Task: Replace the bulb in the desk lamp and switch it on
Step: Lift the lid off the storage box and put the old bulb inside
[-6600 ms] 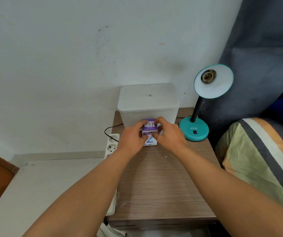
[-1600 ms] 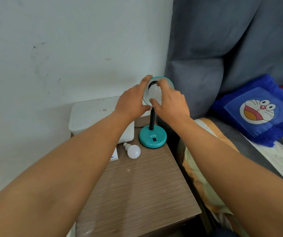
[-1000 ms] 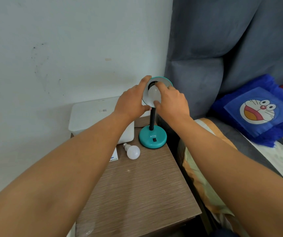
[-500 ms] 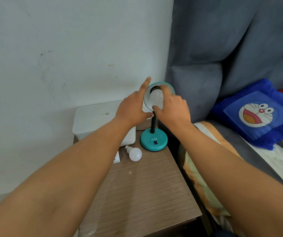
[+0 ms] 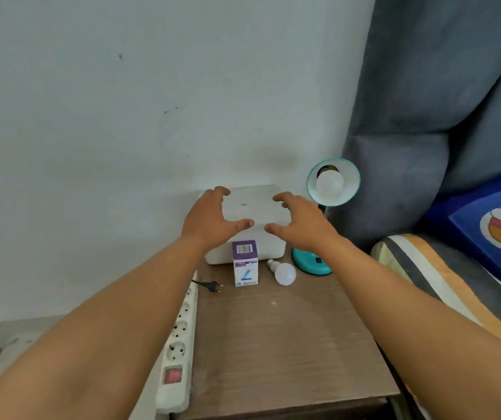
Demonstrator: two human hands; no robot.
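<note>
- Head camera: we have let go of the lamp [image 5: 332, 189]. Half a second ago both hands were on its shade; now our left hand [image 5: 211, 219] and right hand [image 5: 297, 222] hang over the white box [image 5: 249, 207], fingers spread and curled, gripping nothing.
- A frosted bulb [image 5: 329, 183] sits in the socket inside the teal shade, unlit. We judge the fitting step finished.
- The shade faces us and tilts slightly down. The fitted bulb's long axis runs from the socket, up and back, toward us, dome forward.
- The lamp stands at the back right corner of the bedside table [image 5: 285, 344], its teal base [image 5: 311, 263] partly behind our right wrist.
- A second bulb [image 5: 284, 272] lies on its side between the bulb carton [image 5: 245, 263] and the base, screw end pointing back and left, dome toward us.
- A black plug [image 5: 212, 287] lies loose at the table's left edge, beside the power strip [image 5: 179, 344]. Plugging in and switching on likely remain.
</note>
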